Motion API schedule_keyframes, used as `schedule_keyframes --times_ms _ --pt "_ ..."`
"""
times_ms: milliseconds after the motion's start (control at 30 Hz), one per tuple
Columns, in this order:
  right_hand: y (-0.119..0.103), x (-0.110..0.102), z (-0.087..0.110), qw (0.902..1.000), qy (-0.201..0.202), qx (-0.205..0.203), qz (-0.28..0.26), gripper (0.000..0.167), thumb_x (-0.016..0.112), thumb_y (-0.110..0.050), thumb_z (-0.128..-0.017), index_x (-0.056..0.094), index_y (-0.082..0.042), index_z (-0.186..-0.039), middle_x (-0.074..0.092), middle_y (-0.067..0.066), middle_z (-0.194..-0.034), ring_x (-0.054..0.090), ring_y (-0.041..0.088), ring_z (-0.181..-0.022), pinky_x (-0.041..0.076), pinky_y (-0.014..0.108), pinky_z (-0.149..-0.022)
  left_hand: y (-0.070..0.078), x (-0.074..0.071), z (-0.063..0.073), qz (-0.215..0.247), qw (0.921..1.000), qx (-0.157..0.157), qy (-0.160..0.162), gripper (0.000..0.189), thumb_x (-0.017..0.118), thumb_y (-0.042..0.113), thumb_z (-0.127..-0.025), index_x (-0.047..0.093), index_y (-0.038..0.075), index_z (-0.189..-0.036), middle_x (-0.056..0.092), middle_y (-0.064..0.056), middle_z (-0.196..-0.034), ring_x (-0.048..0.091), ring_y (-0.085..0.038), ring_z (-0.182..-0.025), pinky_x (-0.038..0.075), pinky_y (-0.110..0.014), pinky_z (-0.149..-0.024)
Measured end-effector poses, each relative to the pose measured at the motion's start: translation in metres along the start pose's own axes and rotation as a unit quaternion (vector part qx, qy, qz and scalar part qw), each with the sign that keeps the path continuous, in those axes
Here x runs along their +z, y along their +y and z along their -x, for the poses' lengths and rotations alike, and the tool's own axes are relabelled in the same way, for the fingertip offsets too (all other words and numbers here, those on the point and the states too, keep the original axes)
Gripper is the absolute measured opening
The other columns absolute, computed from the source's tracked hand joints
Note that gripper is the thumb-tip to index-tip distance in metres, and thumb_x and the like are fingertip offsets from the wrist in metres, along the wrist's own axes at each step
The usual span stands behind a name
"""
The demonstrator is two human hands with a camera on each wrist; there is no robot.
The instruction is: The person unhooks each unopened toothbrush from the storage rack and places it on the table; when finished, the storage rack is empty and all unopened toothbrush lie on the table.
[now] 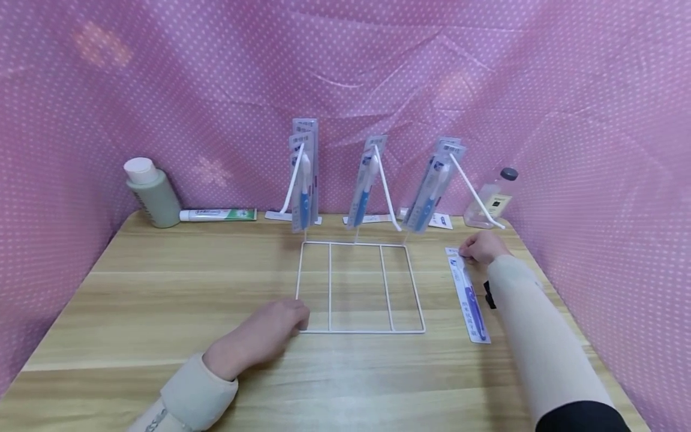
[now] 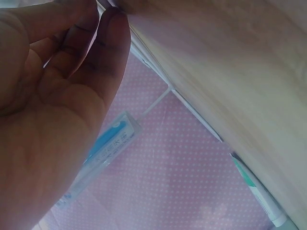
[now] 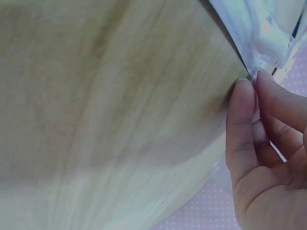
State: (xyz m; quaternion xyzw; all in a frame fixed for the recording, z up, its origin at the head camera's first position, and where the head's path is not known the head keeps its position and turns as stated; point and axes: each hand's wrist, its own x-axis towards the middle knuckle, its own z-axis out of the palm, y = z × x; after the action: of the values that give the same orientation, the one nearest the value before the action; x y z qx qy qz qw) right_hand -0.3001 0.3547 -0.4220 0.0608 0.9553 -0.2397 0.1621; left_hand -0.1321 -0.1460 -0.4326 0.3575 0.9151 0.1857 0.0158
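Note:
My right hand (image 1: 484, 247) pinches the top end of a packaged purple toothbrush (image 1: 468, 297) between thumb and fingers, at the right of the table. In the right wrist view, the fingertips (image 3: 244, 91) meet at the edge of its clear package (image 3: 268, 38). My left hand (image 1: 264, 333) holds the front left corner of a white wire display rack (image 1: 330, 288), its fingers bent at the wire. Packaged blue toothbrushes hang on the rack's three hooks: a left group (image 1: 305, 204), a middle one (image 1: 361, 198) and a right group (image 1: 426, 204).
At the back left stand a green bottle with a white cap (image 1: 159, 198) and a lying toothpaste tube (image 1: 218, 215). A clear bottle with a dark cap (image 1: 491, 201) is at the back right. A small black object (image 1: 489, 295) lies beside the right sleeve. Pink dotted cloth (image 1: 345, 72) surrounds the table.

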Motion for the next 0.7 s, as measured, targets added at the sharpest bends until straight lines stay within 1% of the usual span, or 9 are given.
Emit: schedule_keyframes --times_ms 167,300,400,500,700 --pt "-0.0014 0.0004 -0.0019 0.9999 -0.005 0.011 0.002 0.018 0.069 -0.016 -0.1 0.077 -0.001 -0.105 0.071 -0.003 -0.076 0.06 0.013 -0.075 0.045 0.031 -0.077 -0.0008 0.001 0.0002 -0.003 1.0 0.005 0.004 0.031 0.067 -0.011 -0.086 0.058 0.018 -0.08 0.054 0.01 -0.08 0.047 -0.009 -0.075 0.046 -0.028 -0.067" --pt "-0.0006 0.0011 -0.0042 0.999 -0.013 0.023 -0.035 0.016 0.068 -0.011 -0.099 0.075 0.003 -0.105 0.07 -0.001 -0.075 0.061 0.01 -0.07 0.05 0.025 -0.069 -0.0002 0.0008 0.0 0.001 1.0 -0.005 0.0 0.031 0.067 -0.011 -0.087 0.058 0.018 -0.08 0.053 0.01 -0.08 0.047 -0.009 -0.074 0.045 -0.028 -0.067" --pt "0.0006 0.0006 -0.0057 0.9981 -0.017 0.02 -0.057 0.016 0.067 -0.008 -0.099 0.074 0.006 -0.105 0.069 -0.002 -0.072 0.061 0.007 -0.065 0.052 0.022 -0.063 0.0002 0.0009 -0.0004 0.006 0.9999 -0.009 0.0 0.03 0.068 -0.01 -0.087 0.059 0.018 -0.08 0.054 0.01 -0.08 0.048 -0.009 -0.075 0.046 -0.028 -0.067" --pt "0.0012 0.0016 -0.0068 0.9978 -0.014 0.02 -0.061 0.017 0.067 -0.007 -0.099 0.074 0.007 -0.105 0.069 -0.002 -0.071 0.062 0.007 -0.064 0.053 0.021 -0.063 -0.001 0.0019 -0.0006 0.003 1.0 -0.001 0.008 0.03 0.069 -0.01 -0.086 0.059 0.018 -0.079 0.055 0.009 -0.079 0.048 -0.008 -0.074 0.047 -0.028 -0.067" --pt "0.0022 0.0047 -0.0055 0.996 -0.012 0.039 -0.079 0.016 0.064 -0.006 -0.102 0.073 0.006 -0.107 0.07 0.0 -0.074 0.063 0.008 -0.067 0.053 0.022 -0.065 -0.0003 0.0017 0.001 -0.005 0.9999 0.006 0.012 0.031 0.067 -0.012 -0.085 0.058 0.018 -0.079 0.053 0.01 -0.078 0.047 -0.009 -0.073 0.045 -0.027 -0.065"
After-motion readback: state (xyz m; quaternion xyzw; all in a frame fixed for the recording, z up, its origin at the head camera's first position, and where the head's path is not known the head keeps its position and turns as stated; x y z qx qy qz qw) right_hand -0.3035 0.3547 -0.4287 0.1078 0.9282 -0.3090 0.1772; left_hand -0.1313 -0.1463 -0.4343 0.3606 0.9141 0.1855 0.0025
